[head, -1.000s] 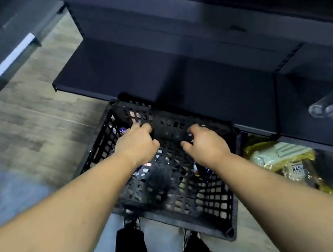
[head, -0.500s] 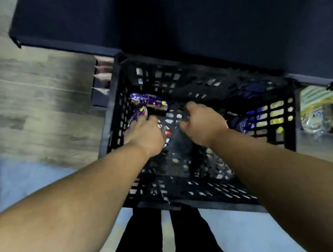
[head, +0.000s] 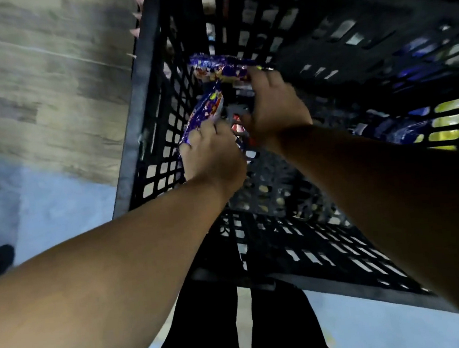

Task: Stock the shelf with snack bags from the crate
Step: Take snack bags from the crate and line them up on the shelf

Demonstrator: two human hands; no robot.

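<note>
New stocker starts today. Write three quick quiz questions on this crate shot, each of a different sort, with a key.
1. True or false: both hands are inside the crate.
2. Multiple choice: what does the left hand grip? A) a purple snack bag, B) the crate rim, C) nothing.
3. Short answer: where does the far bag lie relative to the right hand?

Key
1. True: both reach down past the rim.
2. A: its fingers curl on the near bag by the crate's left wall.
3. Just beyond it, at the fingertips; whether they already grip the bag is too blurred to tell.
</note>
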